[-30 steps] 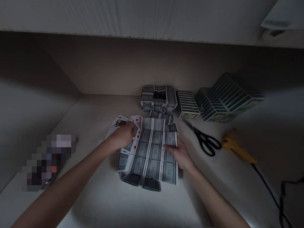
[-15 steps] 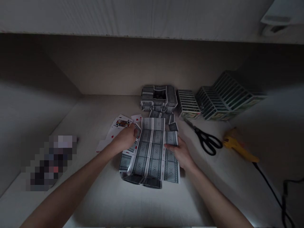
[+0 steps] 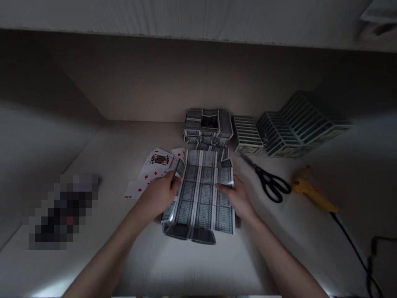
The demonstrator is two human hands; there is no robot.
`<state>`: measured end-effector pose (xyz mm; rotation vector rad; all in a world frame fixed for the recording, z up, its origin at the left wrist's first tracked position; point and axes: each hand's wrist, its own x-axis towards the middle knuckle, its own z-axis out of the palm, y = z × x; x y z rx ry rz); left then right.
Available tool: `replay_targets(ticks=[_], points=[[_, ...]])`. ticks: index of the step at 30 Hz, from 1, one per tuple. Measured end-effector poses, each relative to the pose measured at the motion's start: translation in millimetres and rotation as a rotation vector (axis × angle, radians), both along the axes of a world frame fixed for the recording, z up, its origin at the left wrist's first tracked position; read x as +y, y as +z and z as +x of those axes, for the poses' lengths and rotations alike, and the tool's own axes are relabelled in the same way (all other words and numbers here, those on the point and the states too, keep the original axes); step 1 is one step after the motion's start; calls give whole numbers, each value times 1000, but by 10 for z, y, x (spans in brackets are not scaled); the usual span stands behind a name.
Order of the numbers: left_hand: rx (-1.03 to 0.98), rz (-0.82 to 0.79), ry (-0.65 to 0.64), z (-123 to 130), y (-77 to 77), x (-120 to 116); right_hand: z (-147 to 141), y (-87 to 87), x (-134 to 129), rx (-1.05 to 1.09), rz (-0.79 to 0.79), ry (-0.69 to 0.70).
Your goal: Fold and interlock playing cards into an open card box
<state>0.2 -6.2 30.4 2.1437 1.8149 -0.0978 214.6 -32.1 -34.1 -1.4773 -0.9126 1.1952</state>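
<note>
A panel of joined playing cards (image 3: 204,194), backs up in a grey-blue pattern, lies in front of me between both hands. My left hand (image 3: 159,192) is closed on the panel's left side, where cards bend downward. At the right edge, my right hand (image 3: 237,196) grips the panel with its thumb on top and the other fingers hidden underneath. Folded card flaps (image 3: 189,235) hang at the near edge. Loose playing cards (image 3: 158,165), face up with a jack on top, lie just beyond my left hand.
Behind the panel stands a card-built box (image 3: 207,126) with a square opening. Slatted card structures (image 3: 248,134) stand to its right. Black-handled scissors (image 3: 271,184) and a yellow glue gun (image 3: 313,194) with a black cord lie at right. A pixelated object (image 3: 66,211) is at left.
My left hand has come nearer and now holds the panel's left side, covering the cards there. The right hand keeps its grip. The view has shifted slightly.
</note>
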Motion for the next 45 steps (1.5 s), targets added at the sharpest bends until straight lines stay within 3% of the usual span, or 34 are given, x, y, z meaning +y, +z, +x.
replay_targets(ticks=[5, 11, 18, 24, 27, 32, 37, 43, 45], points=[[164, -33, -4, -27, 42, -276, -2, 10, 8, -28, -4, 14], [66, -95, 14, 51, -7, -269, -6, 51, -11, -69, -13, 27], [-54, -46, 65, 14, -131, -265, -34, 44, -42, -34, -19, -29], [-307, -51, 109, -88, 55, -304, -32, 38, -71, -17, 39, -183], [-223, -80, 85, -149, 123, -303, 54, 10, -29, -32, 53, -190], [-47, -49, -1, -284, 159, -178, 291, 63, 57, 64, -147, -99], [56, 43, -36, -420, 223, 54, 393, 147, 86, 133, 1, -127], [-101, 33, -181, -387, 131, 352, 428, 101, 75, -366, 190, -195], [-161, 32, -257, -334, 90, 412, 461, 96, 71, -410, 233, -212]])
